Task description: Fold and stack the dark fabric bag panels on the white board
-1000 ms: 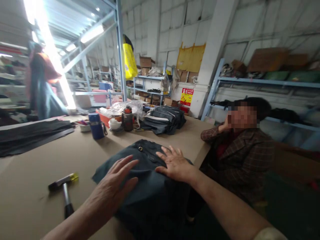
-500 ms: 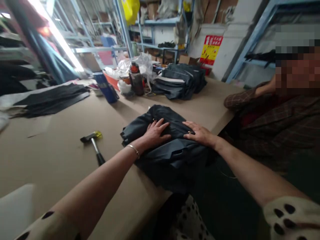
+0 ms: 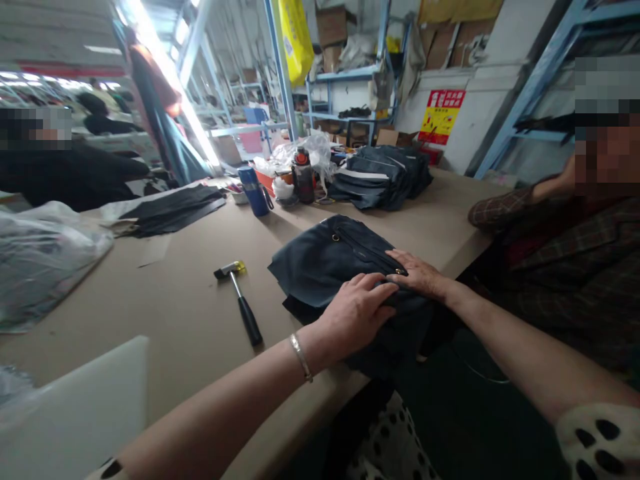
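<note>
A dark navy zippered bag lies at the table's near edge, part of it hanging over. Its zipper runs across the top, with a gold-coloured ring near the far end and a gold-coloured pull near my right hand. That hand rests on the bag's right side, fingers stretched over the fabric. My left hand, a silver bangle on its wrist, has bent fingers closed on the fabric along the near side, close to the right hand. The undersides of the left fingers are hidden. Left of the bag lies a hammer with a black handle and yellow tip.
Behind the bag stand a blue flask, a dark bottle and a pile of navy bags. Dark fabric pieces and a plastic-wrapped bundle lie left. A white board is nearer. A person's sleeve leans on the table's right.
My left hand has slid from the bag's top toward its near side and the right hand, uncovering the zipper. The right hand stays on the bag's right side. The view has shifted left.
</note>
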A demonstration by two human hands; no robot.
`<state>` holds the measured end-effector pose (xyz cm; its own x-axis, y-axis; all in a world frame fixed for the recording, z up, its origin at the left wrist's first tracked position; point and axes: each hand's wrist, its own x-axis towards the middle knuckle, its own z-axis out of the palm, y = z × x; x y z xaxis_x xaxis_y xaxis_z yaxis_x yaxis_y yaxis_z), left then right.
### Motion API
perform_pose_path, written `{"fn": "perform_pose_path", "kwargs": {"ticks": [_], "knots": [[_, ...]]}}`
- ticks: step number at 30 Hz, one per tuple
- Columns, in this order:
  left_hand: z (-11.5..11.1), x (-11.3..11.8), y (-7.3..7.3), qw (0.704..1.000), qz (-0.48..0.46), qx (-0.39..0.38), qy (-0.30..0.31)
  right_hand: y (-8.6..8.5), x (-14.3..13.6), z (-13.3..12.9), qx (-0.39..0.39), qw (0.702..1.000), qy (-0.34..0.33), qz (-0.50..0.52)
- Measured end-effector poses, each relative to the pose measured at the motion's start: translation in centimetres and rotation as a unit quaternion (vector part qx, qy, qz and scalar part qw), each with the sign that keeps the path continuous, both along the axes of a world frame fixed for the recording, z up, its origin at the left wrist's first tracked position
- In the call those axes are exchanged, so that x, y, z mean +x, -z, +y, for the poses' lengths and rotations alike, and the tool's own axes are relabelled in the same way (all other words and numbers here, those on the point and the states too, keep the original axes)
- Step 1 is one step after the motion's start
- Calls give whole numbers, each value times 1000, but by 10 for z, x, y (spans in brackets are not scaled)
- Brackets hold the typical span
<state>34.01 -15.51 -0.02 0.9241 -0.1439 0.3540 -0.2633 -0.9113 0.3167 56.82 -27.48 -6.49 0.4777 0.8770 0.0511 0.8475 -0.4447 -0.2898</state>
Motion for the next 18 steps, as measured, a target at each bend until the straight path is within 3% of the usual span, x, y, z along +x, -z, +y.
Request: {"fn": "perform_pose_path", "kwargs": {"ticks": [3, 8, 11, 15, 18], "knots": [[-2, 13, -4, 999, 6, 39, -13, 2, 0, 1, -3, 1000, 0, 1], [-4, 26, -16, 979, 31, 197, 45, 1, -1, 5, -1, 1000, -1, 3], [0, 25, -22, 964, 43, 259, 50, 1, 0, 7, 2, 1000, -2, 2], [9, 15, -23, 972, 10, 231, 47, 5, 2, 8, 11, 1000, -7, 1], [16, 14, -16, 992, -17, 124, 16, 8, 4, 8, 17, 1000, -10, 3]]}}
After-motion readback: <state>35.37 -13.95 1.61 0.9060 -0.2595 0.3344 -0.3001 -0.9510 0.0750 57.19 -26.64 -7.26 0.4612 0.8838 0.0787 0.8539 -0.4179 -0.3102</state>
